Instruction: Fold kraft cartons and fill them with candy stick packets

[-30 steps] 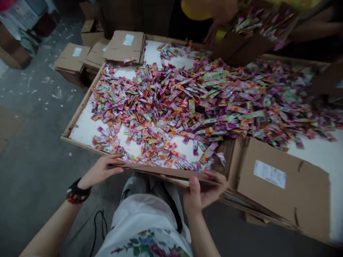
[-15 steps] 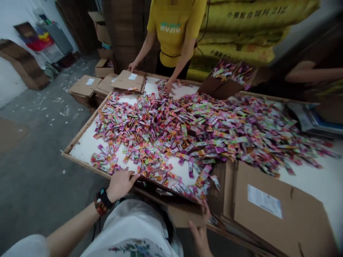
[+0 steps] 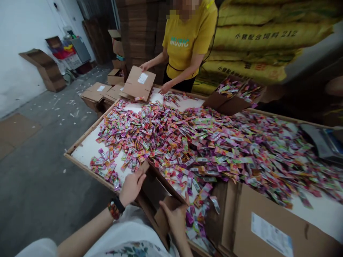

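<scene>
A brown cardboard box [image 3: 154,187] stands open at the near edge of a white table [image 3: 88,148], tilted against it. My left hand [image 3: 132,186] grips the box's upper flap near the packets. My right hand [image 3: 174,217] holds the box's lower front flap. A big heap of small colourful sachets [image 3: 193,139] covers the table, and some slide down by the box at my right hand.
A person in a yellow shirt [image 3: 187,39] across the table lifts a flat carton [image 3: 139,84]. An open box of sachets [image 3: 233,94] sits at the far side. Flat cartons [image 3: 270,225] lie at the near right and on the floor at left [image 3: 96,92]. Yellow sacks [image 3: 257,35] are stacked behind.
The flat cardboard at the table's edge has opened into a box. Both my hands shifted onto its flaps, and the view rose. The other person picked up a flat carton.
</scene>
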Action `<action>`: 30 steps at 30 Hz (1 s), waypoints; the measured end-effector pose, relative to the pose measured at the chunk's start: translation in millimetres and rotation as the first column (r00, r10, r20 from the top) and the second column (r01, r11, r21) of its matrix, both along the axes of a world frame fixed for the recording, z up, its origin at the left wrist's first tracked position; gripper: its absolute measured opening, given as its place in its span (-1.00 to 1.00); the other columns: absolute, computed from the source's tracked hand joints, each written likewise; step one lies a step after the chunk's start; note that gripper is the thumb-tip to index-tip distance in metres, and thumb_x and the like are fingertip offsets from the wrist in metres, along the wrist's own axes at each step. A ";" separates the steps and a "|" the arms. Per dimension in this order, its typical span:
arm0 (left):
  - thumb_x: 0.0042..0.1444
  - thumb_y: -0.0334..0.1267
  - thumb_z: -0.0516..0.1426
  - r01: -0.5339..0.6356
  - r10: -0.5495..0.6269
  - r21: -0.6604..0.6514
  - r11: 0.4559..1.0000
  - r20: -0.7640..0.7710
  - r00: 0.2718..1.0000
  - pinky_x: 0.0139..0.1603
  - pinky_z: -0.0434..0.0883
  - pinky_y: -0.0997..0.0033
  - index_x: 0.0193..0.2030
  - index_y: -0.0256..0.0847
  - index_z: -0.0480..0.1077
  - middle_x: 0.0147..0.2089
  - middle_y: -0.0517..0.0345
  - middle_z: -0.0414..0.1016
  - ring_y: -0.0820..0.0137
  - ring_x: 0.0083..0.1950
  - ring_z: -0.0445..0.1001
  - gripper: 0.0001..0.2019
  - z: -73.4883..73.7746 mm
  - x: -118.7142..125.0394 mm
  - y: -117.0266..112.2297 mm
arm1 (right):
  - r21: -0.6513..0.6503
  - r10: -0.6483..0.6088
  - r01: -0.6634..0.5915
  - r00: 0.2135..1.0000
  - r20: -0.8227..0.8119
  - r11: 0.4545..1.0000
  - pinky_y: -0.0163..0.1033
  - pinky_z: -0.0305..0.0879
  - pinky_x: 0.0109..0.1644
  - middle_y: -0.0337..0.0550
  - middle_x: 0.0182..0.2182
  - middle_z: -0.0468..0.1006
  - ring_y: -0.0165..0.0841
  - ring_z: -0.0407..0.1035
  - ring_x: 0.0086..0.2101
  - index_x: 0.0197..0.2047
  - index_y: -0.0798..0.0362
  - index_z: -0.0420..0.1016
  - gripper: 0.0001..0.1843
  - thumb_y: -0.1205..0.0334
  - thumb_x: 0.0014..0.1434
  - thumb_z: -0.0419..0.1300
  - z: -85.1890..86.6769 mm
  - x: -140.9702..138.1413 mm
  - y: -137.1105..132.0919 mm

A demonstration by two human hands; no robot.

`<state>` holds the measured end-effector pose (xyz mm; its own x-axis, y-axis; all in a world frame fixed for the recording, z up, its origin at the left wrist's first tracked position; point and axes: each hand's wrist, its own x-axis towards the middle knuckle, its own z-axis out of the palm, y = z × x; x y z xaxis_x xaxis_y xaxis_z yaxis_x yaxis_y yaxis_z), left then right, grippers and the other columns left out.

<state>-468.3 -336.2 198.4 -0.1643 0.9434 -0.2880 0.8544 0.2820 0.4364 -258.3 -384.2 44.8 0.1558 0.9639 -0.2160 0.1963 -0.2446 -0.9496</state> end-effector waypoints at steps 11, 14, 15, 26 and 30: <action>0.25 -0.31 -0.09 -0.151 0.178 0.518 0.842 -0.001 0.984 0.18 0.24 -0.12 -0.10 -0.30 0.31 0.03 -0.25 0.32 0.04 0.15 0.28 -0.78 -78.2 21.6 24.3 | 0.056 0.752 -0.768 0.637 0.171 0.638 0.12 0.07 0.32 0.18 0.25 0.27 0.01 0.14 0.25 0.35 0.12 0.19 -0.05 -0.22 0.02 0.28 76.1 47.3 76.1; 0.32 -0.16 -0.15 -0.415 0.199 0.637 0.650 0.385 0.901 0.24 0.24 -0.02 0.09 -0.25 0.19 0.08 -0.19 0.24 0.13 0.18 0.26 -0.68 -93.7 17.7 32.2 | -0.021 0.823 -0.907 0.372 0.429 0.421 0.12 -0.12 0.39 0.16 0.40 -0.17 -0.01 -0.20 0.37 0.46 0.15 -0.22 0.23 -0.32 -0.02 0.27 104.1 41.0 80.9; 0.33 -0.12 -0.17 -0.447 0.172 0.624 0.641 0.451 0.876 0.28 0.20 -0.01 0.20 -0.23 0.11 0.16 -0.20 0.19 0.14 0.24 0.21 -0.61 -93.9 13.3 31.6 | -0.070 0.838 -0.931 0.287 0.465 0.357 0.15 -0.20 0.40 0.12 0.41 -0.22 -0.01 -0.26 0.37 0.46 0.13 -0.28 0.25 -0.33 -0.02 0.25 105.3 37.6 78.7; -0.59 -0.06 0.43 0.933 -0.951 -0.183 0.310 -0.045 0.307 0.29 -0.38 -0.46 0.47 -0.25 -0.16 0.47 -0.52 -0.37 -0.43 0.44 -0.35 0.41 -57.0 -0.2 53.4 | -0.107 0.917 -0.971 0.160 0.366 0.212 0.33 -0.64 0.34 0.07 0.41 -0.22 0.00 -0.37 0.38 0.46 0.01 -0.27 0.08 -0.29 0.10 0.16 84.4 16.4 53.8; -0.62 -0.25 0.41 0.925 -0.942 -0.212 0.316 0.047 0.333 0.24 -0.26 -0.57 0.47 0.02 -0.16 0.48 -0.41 -0.21 -0.49 0.39 -0.11 0.39 -53.4 10.2 51.5 | 0.055 0.708 -0.707 0.706 -0.016 0.705 0.19 0.26 0.15 0.07 0.03 0.52 -0.05 0.42 0.01 0.31 -0.01 0.27 -0.25 -0.29 0.21 0.01 82.1 86.3 125.9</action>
<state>-458.1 -284.8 144.9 0.7646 0.4200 -0.4889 0.6257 -0.6656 0.4068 -172.0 -258.3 126.9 -0.5820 0.7962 -0.1657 0.2638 -0.0079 -0.9646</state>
